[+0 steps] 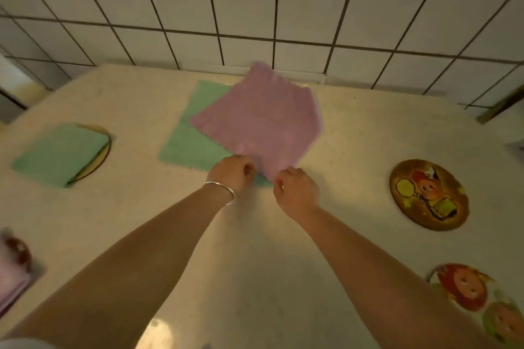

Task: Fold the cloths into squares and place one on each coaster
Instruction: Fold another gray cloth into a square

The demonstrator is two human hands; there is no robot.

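Both hands pinch the near corner of a soft pink square cloth (pixel 256 122): the left hand (pixel 234 171), a thin silver bangle (pixel 224 191) on its wrist, and the right hand (pixel 296 190) just beside it. The pink cloth overlaps a flat mint-green cloth (pixel 188 139) on the pale speckled counter (pixel 354 133). To the left, a folded green cloth (pixel 61 154) covers a round coaster (pixel 105 154); to the right lies a round brown cartoon-printed coaster (pixel 428 194).

A pale speckled surface (pixel 354 133) runs back to a wall (pixel 312 8) of white square tiles with dark grout. A silver bangle (pixel 224 191) circles one wrist. At the right edge, a dark strip (pixel 502 106), perhaps a frame, is too blurred to tell
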